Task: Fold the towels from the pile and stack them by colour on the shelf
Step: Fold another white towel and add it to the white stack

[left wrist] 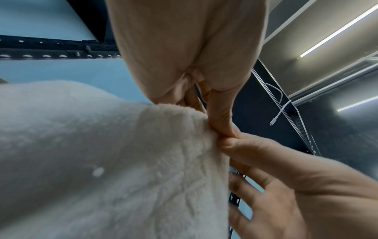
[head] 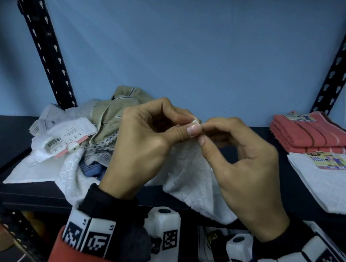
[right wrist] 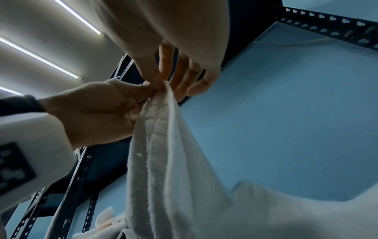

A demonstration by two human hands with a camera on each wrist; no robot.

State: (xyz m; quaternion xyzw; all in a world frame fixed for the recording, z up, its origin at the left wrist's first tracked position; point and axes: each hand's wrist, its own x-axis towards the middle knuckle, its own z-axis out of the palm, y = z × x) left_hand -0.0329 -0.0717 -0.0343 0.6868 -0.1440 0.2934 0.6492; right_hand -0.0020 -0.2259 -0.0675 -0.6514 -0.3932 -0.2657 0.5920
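Note:
A white towel (head: 193, 179) hangs from both hands above the dark shelf (head: 29, 191). My left hand (head: 147, 143) pinches its top corner between thumb and forefinger. My right hand (head: 237, 166) pinches the same corner right beside it, fingertips touching the left thumb. The left wrist view shows the white towel (left wrist: 106, 161) draped below the pinch. In the right wrist view the towel (right wrist: 163, 153) falls in folds from the two hands. A pile of unfolded towels (head: 100, 123), beige, white and blue, lies at the shelf's left.
At the shelf's right sit a folded stack of red towels (head: 310, 131) and a folded white towel (head: 339, 183) with a label. Black slotted uprights (head: 50, 59) stand left and right against the blue wall. White bottles (head: 165, 238) and cables are below the shelf.

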